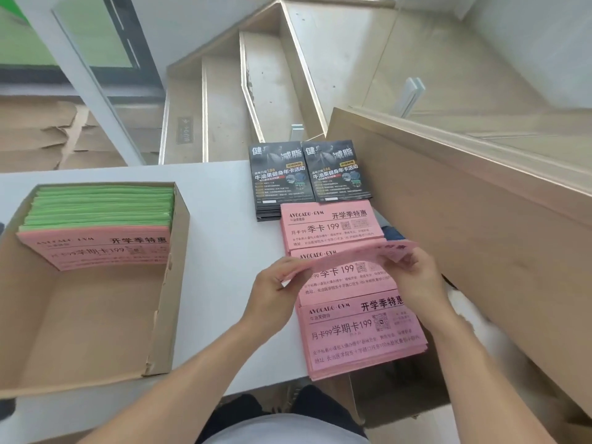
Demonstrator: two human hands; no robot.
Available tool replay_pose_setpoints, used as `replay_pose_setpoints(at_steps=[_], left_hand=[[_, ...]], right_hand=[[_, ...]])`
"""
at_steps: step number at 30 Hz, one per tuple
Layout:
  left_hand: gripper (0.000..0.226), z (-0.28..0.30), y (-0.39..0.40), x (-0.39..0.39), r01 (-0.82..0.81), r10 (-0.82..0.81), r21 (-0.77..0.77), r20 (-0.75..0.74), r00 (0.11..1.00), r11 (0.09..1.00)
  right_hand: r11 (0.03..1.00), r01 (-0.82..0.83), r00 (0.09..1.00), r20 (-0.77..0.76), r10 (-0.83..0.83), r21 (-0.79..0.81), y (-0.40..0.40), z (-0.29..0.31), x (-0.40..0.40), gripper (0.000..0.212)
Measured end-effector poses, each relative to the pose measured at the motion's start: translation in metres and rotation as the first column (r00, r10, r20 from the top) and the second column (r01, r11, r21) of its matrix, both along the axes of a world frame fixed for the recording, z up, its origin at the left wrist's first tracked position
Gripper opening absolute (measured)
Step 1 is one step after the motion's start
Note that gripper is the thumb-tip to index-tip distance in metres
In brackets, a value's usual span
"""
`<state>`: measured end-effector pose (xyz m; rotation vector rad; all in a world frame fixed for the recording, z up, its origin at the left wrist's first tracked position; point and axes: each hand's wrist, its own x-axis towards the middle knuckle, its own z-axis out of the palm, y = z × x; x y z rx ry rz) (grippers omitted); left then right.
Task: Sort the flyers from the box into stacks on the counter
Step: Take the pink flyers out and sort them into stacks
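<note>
A cardboard box (166, 302) stands at the left of the white counter (221, 219); it holds a slanted pack of green flyers (102, 203) with pink flyers (96, 251) in front. On the counter's right lie two black flyer stacks (307, 174) side by side, then three pink stacks: far (330, 224), middle (349, 283) and near (358, 334). My left hand (275, 293) and my right hand (416, 277) each grip one end of a thin bundle of pink flyers (349, 256), held bowed just above the middle pink stack.
A tall wooden panel (464, 219) rises right beside the stacks. Beyond the counter's far edge a staircase (240, 100) drops away. Brown cardboard (394, 402) sits below the counter's near right corner. Flattened brown paper (48, 133) lies on the floor at far left.
</note>
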<state>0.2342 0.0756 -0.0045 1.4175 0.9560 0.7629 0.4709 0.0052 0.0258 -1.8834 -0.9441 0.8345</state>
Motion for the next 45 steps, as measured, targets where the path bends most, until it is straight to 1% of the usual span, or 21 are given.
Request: replay_pose_setpoints(at_steps=[2, 4, 7, 9, 12, 16, 18, 21, 22, 23, 24, 25, 27, 29, 32, 36, 38, 40, 41, 43, 45], left_hand=[[0.029, -0.001, 0.016, 0.01, -0.052, 0.051, -0.075, -0.015, 0.999, 0.996], [0.023, -0.001, 0.037, 0.02, -0.126, 0.117, -0.128, -0.077, 0.99, 0.984], [0.014, -0.012, 0.065, 0.031, -0.241, 0.211, -0.147, -0.196, 0.958, 0.959], [0.011, -0.02, 0.08, 0.036, -0.294, 0.252, -0.128, -0.273, 0.929, 0.947], [0.019, -0.026, 0.098, 0.043, -0.34, 0.294, -0.107, -0.308, 0.905, 0.934], [0.035, -0.027, 0.106, 0.052, -0.35, 0.304, -0.078, -0.345, 0.888, 0.934], [0.044, -0.028, 0.102, 0.052, -0.366, 0.325, -0.054, -0.353, 0.877, 0.929], [0.061, -0.029, 0.089, 0.048, -0.394, 0.364, 0.009, -0.402, 0.84, 0.919], [0.067, -0.03, 0.084, 0.047, -0.387, 0.352, 0.002, -0.417, 0.838, 0.922], [0.071, -0.03, 0.079, 0.047, -0.364, 0.317, -0.029, -0.428, 0.846, 0.931], [0.072, -0.031, 0.074, 0.047, -0.33, 0.269, -0.078, -0.423, 0.865, 0.941], [0.066, -0.031, 0.07, 0.049, -0.294, 0.218, -0.135, -0.405, 0.888, 0.946], [0.048, -0.03, 0.065, 0.053, -0.24, 0.148, -0.227, -0.359, 0.922, 0.944], [0.043, -0.024, 0.064, 0.059, -0.224, 0.128, -0.285, -0.32, 0.939, 0.932], [0.044, -0.02, 0.067, 0.065, -0.215, 0.121, -0.325, -0.288, 0.95, 0.921], [0.044, -0.017, 0.067, 0.062, -0.218, 0.122, -0.332, -0.286, 0.951, 0.918], [0.053, -0.011, 0.064, 0.055, -0.214, 0.114, -0.324, -0.301, 0.947, 0.922], [0.079, -0.005, 0.06, 0.044, -0.223, 0.125, -0.288, -0.324, 0.938, 0.931], [0.087, -0.001, 0.059, 0.037, -0.237, 0.149, -0.251, -0.325, 0.934, 0.939], [0.083, 0.009, 0.053, 0.016, -0.276, 0.238, -0.127, -0.253, 0.938, 0.953], [0.07, 0.025, 0.045, -0.009, -0.339, 0.333, -0.024, -0.137, 0.933, 0.94]], right_hand=[[1.0, 0.027, 1.0, -0.01, -0.027, 0.0, 0.014, -0.008, 0.005, 0.016], [0.998, 0.056, 0.998, 0.017, -0.056, -0.02, 0.032, -0.016, 0.009, 0.013], [0.992, 0.096, 0.991, 0.099, -0.088, -0.081, 0.061, -0.023, 0.012, 0.017], [0.989, 0.095, 0.985, 0.153, -0.077, -0.109, 0.076, -0.025, 0.015, 0.019], [0.986, 0.103, 0.974, 0.214, -0.073, -0.131, 0.094, -0.028, 0.019, 0.019], [0.98, 0.133, 0.942, 0.325, -0.079, -0.147, 0.103, -0.039, 0.024, 0.022], [0.98, 0.118, 0.917, 0.396, -0.045, -0.162, 0.102, -0.043, 0.025, 0.034], [0.968, 0.084, 0.833, 0.55, 0.062, -0.236, 0.097, -0.047, 0.024, 0.055], [0.966, 0.072, 0.836, 0.543, 0.077, -0.248, 0.096, -0.049, 0.023, 0.056], [0.964, 0.063, 0.863, 0.5, 0.077, -0.259, 0.095, -0.05, 0.022, 0.054], [0.961, 0.058, 0.892, 0.446, 0.073, -0.272, 0.095, -0.05, 0.021, 0.051], [0.956, 0.049, 0.911, 0.406, 0.077, -0.291, 0.095, -0.051, 0.021, 0.047], [0.941, 0.022, 0.921, 0.374, 0.113, -0.339, 0.096, -0.05, 0.019, 0.044], [0.929, 0.004, 0.921, 0.363, 0.14, -0.369, 0.097, -0.048, 0.019, 0.045], [0.92, -0.01, 0.915, 0.367, 0.166, -0.392, 0.098, -0.044, 0.02, 0.048], [0.914, -0.023, 0.909, 0.372, 0.188, -0.405, 0.096, -0.039, 0.018, 0.05], [0.929, -0.014, 0.892, 0.415, 0.179, -0.37, 0.093, -0.035, 0.012, 0.051], [0.957, -0.03, 0.862, 0.477, 0.171, -0.289, 0.094, -0.026, -0.002, 0.049], [0.969, -0.058, 0.846, 0.503, 0.175, -0.239, 0.097, -0.02, -0.012, 0.047], [0.98, -0.145, 0.834, 0.516, 0.194, -0.135, 0.105, -0.008, -0.042, 0.042], [0.968, -0.248, 0.841, 0.488, 0.232, -0.032, 0.115, 0.002, -0.078, 0.037]])
